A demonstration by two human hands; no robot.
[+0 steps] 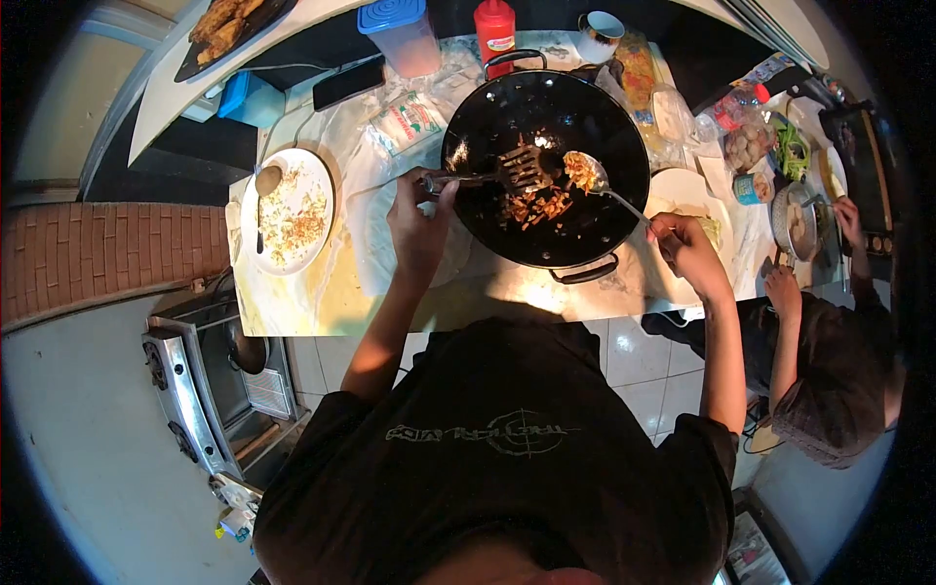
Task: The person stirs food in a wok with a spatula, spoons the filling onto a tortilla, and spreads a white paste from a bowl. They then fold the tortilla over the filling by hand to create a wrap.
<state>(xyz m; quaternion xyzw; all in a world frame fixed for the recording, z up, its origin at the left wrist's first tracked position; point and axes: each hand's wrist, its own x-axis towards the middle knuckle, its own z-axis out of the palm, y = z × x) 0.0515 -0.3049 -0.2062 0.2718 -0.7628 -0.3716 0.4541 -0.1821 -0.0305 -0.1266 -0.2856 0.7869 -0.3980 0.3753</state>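
Observation:
A black two-handled wok (pixel 595 112) sits on the table in front of me, with a small heap of chopped reddish-brown food (pixel 536 208) at its bottom. My left hand (pixel 419 219) is closed around the handle of a slotted spatula (pixel 526 170), whose head lies inside the wok by the food. Between the fingers of my right hand (pixel 690 252) is the handle of a metal spoon (pixel 629 207). Its bowl, over the right part of the wok, carries a portion of the chopped food.
A white plate (pixel 327 200) with crumbly food and a rounded spoon (pixel 268 180) stands left. Behind are a phone (pixel 349 85), a lidded tub (pixel 405 44), a red bottle (pixel 495 34) and a cup (pixel 599 37). Another person (pixel 829 366) works at the right near a bowl (pixel 795 219).

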